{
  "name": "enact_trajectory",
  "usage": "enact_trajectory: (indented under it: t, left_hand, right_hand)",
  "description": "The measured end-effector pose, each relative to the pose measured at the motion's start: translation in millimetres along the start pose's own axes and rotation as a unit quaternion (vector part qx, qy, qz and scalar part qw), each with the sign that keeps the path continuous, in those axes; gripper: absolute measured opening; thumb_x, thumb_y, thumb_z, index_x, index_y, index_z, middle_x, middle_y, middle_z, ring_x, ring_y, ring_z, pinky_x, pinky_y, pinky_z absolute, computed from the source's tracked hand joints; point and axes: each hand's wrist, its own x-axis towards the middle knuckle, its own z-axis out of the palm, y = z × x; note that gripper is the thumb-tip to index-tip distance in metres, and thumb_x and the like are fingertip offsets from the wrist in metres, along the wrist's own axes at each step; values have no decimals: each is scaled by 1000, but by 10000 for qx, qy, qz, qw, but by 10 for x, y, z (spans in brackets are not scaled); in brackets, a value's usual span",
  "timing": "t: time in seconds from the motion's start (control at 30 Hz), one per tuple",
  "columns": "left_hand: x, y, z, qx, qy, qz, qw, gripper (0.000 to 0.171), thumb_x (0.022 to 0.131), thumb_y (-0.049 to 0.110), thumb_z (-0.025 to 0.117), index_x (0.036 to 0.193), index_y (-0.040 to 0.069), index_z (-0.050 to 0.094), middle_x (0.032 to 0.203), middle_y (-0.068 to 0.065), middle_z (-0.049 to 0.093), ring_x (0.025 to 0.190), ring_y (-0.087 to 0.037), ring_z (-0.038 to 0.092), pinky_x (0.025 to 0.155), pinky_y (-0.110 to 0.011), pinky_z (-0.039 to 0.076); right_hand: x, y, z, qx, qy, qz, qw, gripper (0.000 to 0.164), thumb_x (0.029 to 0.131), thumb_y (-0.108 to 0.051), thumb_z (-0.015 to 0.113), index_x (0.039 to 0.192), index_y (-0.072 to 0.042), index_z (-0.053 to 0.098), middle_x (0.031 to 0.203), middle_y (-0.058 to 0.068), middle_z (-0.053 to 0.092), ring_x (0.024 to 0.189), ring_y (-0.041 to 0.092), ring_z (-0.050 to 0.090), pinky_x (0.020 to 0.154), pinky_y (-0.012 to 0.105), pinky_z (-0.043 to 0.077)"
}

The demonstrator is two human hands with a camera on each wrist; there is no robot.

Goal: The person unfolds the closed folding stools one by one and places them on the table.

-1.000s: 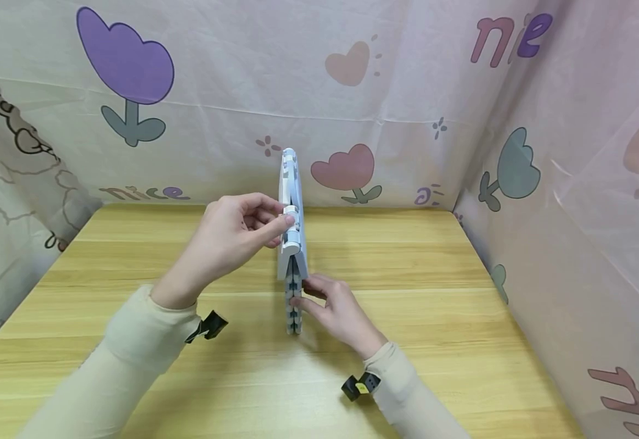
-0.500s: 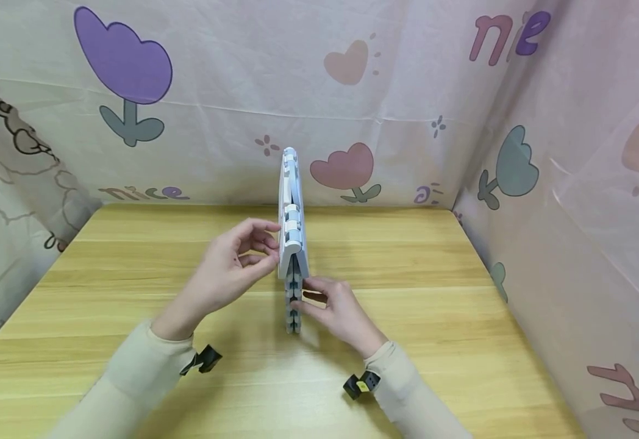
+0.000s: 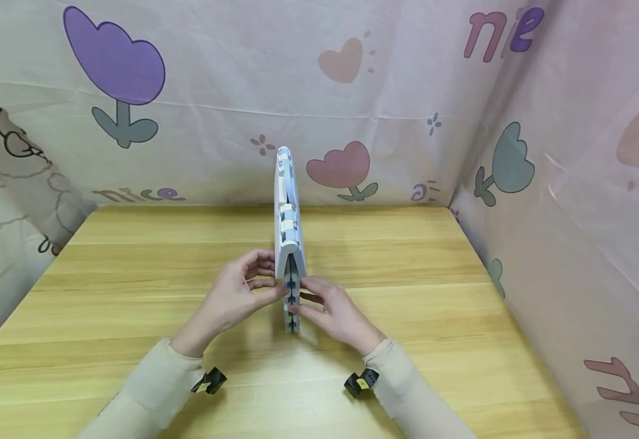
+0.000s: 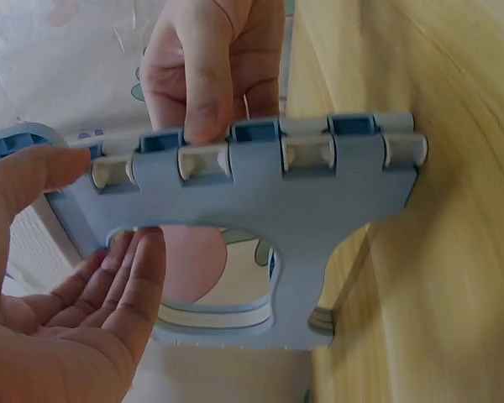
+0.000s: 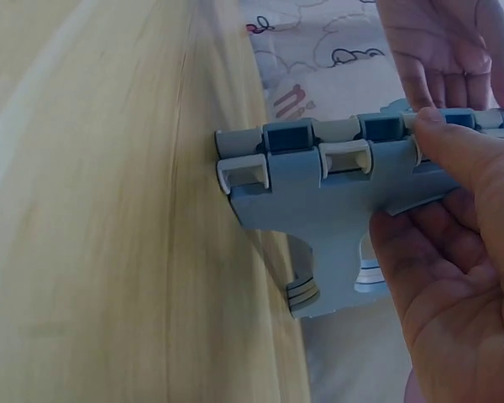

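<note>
A folded blue-grey and white folding step stool (image 3: 289, 235) stands on edge in the middle, its top end pointing up and its hinged leg panels below. On its right, my right hand (image 3: 342, 312) grips a leg panel, thumb on the hinged edge and fingers against the panel's side. From the left, my left hand (image 3: 232, 303) holds the other panel. In the left wrist view its thumb lies on the row of hinge knuckles (image 4: 203, 162) and its fingers are at the panel's cut-out. The right wrist view shows the right thumb (image 5: 454, 138) across the hinges.
The stool's lower end meets a wood-grain table (image 3: 407, 262). Patterned cloth curtains (image 3: 232, 73) with tulips and letters hang along the back and both sides. Each wrist wears a small black camera (image 3: 210, 381) over a light sleeve.
My left hand has left the stool's upper part and come down its left side to the leg panel. The right hand keeps its hold, and the stool stays upright.
</note>
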Motion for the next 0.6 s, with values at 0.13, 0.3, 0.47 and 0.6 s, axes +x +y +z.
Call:
enact_trajectory:
  t: [0.13,0.3,0.47,0.6]
  left_hand:
    - [-2,-17,7,100,40,-160,9998,50,84,7,91,126,0,66,123,-18,74,110,-29,76,96,-31,63]
    - [-4,-51,9,76,-54,-237,9997,40,86,11,90,120,0,72,120,-18,78,107,-29,79,92,-30,65]
    - [1,-86,13,-38,-228,-226,9995,40,88,13,89,123,0,74,122,-19,78,111,-30,79,93,-29,64]
    - [4,-93,12,-42,-243,-319,9992,41,88,10,89,124,-1,74,122,-20,78,111,-31,78,93,-29,64]
  right_hand:
    - [-3,10,-6,-95,24,25,9999,52,103,-21,74,150,-5,61,147,13,68,135,32,68,110,46,56]
    - [0,0,-12,-305,39,67,9995,53,102,-23,75,151,-6,61,149,11,67,135,30,68,111,42,56]
    - [3,-7,-10,-330,49,26,9994,52,101,-21,76,149,-5,62,149,12,67,133,31,69,110,43,56]
    - [9,9,-10,-229,56,-61,9997,50,102,-20,76,147,-5,64,148,13,67,132,33,70,109,46,57]
